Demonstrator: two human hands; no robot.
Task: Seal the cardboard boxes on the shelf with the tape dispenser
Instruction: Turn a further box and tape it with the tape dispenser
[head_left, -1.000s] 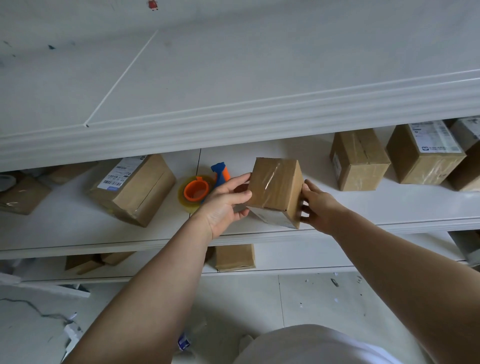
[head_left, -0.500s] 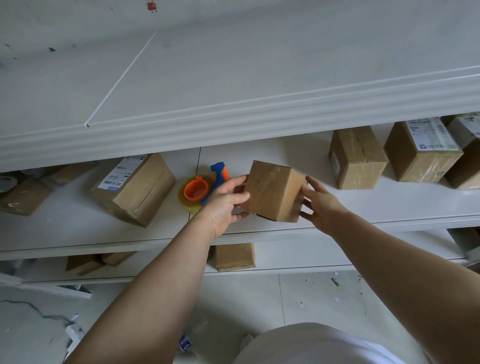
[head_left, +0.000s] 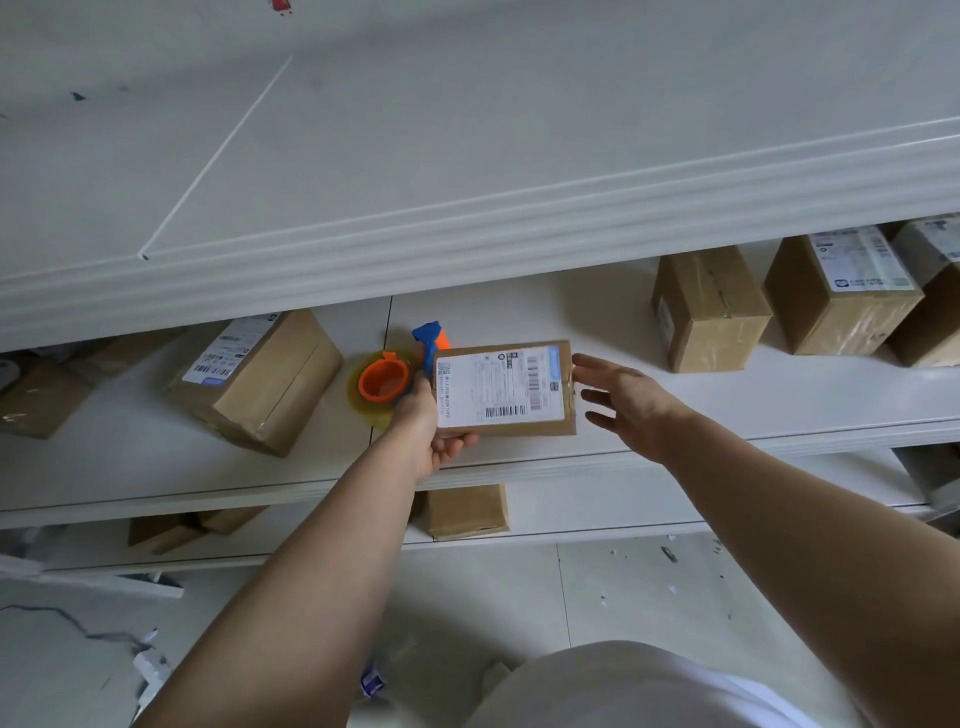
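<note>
A small cardboard box (head_left: 504, 388) with a white shipping label facing me is held over the middle shelf (head_left: 727, 410). My left hand (head_left: 426, 423) grips its left and lower edge. My right hand (head_left: 623, 402) is spread just to the right of the box, fingers apart, at most brushing its right edge. The tape dispenser (head_left: 387, 382), orange core with a yellowish tape roll and a blue handle, lies on the shelf just behind my left hand.
More cardboard boxes stand on the shelf: a large labelled one (head_left: 260, 376) at left, a plain one (head_left: 709, 309) and a labelled one (head_left: 841, 293) at right. The lower shelf holds another box (head_left: 467, 512). The upper shelf board (head_left: 467, 234) overhangs.
The box has been turned so its labelled face now points at me. My right hand has come off the box and opened; my left hand has shifted under its left edge.
</note>
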